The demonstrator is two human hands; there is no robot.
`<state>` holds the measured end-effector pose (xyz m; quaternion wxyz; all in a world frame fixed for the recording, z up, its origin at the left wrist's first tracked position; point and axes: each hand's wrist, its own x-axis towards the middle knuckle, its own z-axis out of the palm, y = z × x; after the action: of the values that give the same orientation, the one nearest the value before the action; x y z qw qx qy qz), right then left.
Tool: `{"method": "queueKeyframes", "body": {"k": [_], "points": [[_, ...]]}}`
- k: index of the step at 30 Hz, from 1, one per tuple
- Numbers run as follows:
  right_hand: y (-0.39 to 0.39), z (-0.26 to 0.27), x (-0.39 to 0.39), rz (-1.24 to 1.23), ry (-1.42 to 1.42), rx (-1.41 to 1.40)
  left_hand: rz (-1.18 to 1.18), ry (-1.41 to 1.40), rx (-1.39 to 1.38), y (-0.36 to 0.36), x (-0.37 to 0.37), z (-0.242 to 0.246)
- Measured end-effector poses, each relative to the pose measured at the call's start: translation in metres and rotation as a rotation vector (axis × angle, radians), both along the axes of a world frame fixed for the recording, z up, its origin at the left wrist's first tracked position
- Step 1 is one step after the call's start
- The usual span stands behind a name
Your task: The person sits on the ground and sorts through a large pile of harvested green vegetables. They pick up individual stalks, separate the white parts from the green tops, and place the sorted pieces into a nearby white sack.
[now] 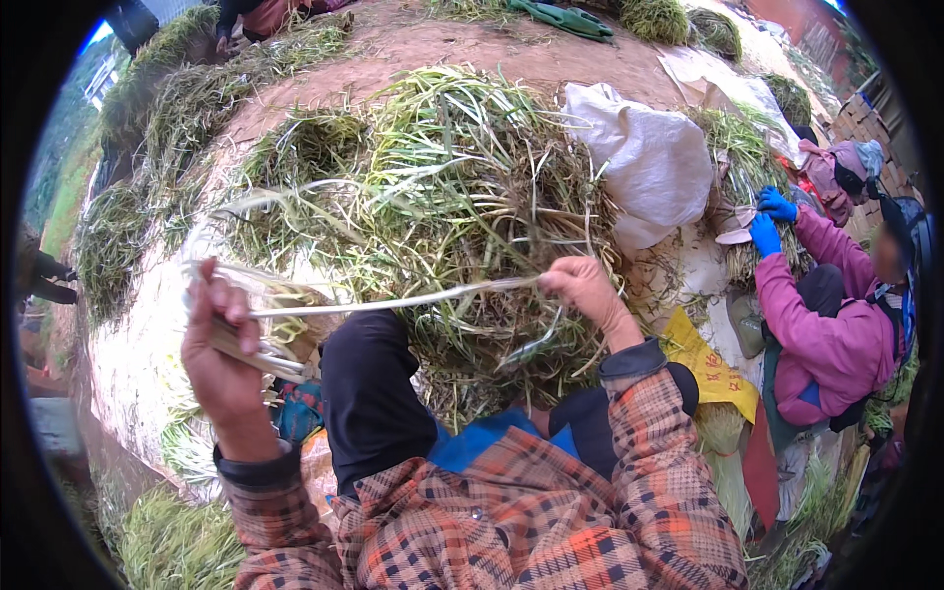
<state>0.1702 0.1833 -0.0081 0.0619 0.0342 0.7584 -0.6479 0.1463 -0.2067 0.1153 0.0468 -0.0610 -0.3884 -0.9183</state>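
Note:
Several pale, long-stemmed stalks (254,354) lie in the grip of my left hand (221,346), their leafy ends blurred above it. One white stalk (391,301) runs nearly level from that hand across to my right hand (586,295). There my right thumb and fingers pinch its thin end. Both hands are above my knees, in front of a big tangled heap of green and browned leafy stalks (442,169). The plants look like garlic shoots or a similar allium, though I cannot tell which.
A white woven sack (638,155) rests against the heap's right side. Further right, a person in a pink jacket (833,339) and blue gloves handles stalks. A yellow printed sack (708,361) lies by my right knee. Trimmed pale stalks (192,442) lie at lower left.

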Motion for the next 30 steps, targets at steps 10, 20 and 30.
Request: {"method": "queueKeyframes", "body": {"k": [10,20,30], "points": [[0.015,-0.034,-0.021,-0.613,-0.036,0.579,-0.145,0.264,-0.009,-0.028,-0.04,0.042],[-0.076,0.03,0.049,-0.075,0.634,0.869,-0.336,-0.287,0.081,0.076,-0.014,-0.056],[-0.121,-0.033,0.132,0.39,-0.52,-0.164,-0.407,-0.428,0.02,0.091,0.006,-0.083]]}}
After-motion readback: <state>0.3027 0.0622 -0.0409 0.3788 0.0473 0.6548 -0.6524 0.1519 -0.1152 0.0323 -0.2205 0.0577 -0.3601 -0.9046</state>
